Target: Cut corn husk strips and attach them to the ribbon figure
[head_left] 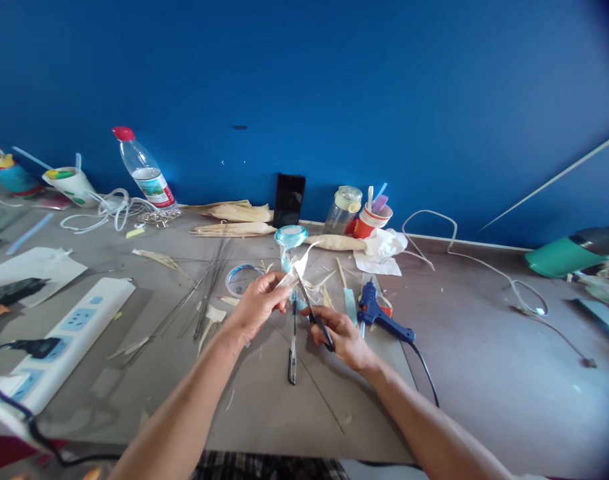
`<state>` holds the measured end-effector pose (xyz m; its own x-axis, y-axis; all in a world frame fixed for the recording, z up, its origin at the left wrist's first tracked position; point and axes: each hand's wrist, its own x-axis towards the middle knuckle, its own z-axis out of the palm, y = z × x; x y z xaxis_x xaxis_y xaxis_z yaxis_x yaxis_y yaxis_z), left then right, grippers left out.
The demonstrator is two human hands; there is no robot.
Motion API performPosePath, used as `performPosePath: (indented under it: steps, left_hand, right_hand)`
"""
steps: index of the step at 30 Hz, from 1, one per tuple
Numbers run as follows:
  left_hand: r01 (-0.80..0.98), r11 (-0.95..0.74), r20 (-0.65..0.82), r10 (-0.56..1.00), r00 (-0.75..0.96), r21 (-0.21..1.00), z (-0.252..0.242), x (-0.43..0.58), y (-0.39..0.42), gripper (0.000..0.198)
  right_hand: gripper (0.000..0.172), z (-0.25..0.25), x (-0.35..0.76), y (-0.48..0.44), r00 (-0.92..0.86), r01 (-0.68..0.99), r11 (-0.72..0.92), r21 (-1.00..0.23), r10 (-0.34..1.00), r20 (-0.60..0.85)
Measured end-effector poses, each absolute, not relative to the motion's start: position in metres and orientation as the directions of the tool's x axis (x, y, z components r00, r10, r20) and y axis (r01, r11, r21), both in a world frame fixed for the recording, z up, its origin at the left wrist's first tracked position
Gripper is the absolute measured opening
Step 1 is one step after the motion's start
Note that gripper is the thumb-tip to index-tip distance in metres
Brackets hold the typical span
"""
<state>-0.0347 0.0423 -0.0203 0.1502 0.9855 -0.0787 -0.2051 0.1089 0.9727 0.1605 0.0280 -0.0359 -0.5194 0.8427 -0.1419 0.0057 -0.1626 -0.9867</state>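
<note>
Pinched between the thumb and fingers of my left hand (261, 299) is a pale piece of corn husk (300, 265). My right hand (342, 333) is closed round the handles of black scissors (323, 331), whose blades point up at the husk. Whether the blades touch it I cannot tell. Under and between the hands lies a pen (292, 360) with a black cap. A roll of tape (240, 280) lies just beyond my left hand, and husk scraps are scattered around. Right of my right hand rests a blue glue gun (384, 317).
Thin wires (212, 280) lie left of my hands. A white power strip (79, 333) is at the left. Along the blue wall stand a plastic bottle (147, 170), a phone (289, 199), a jar (342, 210) and a red paper cup (372, 220). Dried husks (237, 212) lie there too.
</note>
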Motion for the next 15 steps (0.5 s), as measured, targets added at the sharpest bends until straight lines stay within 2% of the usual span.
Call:
performPosePath:
  steps: [4,8,15]
  left_hand:
    - [-0.237,0.113,-0.081,0.987,0.141,0.965,-0.0202,-0.0343,0.0425,0.012]
    - [-0.31,0.113,-0.078,0.99,0.12,0.944,-0.0186,-0.0328,0.0433,0.022]
    - [-0.338,0.103,-0.081,0.994,0.078,0.936,-0.0172,-0.0323,0.0449,0.023]
  right_hand:
    - [0.058,-0.0329,0.159,0.0275,-0.515,0.019,-0.153,-0.988,0.845,-0.14]
    - [0.058,-0.0314,0.1588,0.0275,-0.514,0.046,-0.144,-0.989,0.845,-0.147]
    - [0.048,-0.0366,0.1583,0.0261,-0.515,0.073,-0.098,-0.993,0.849,-0.122]
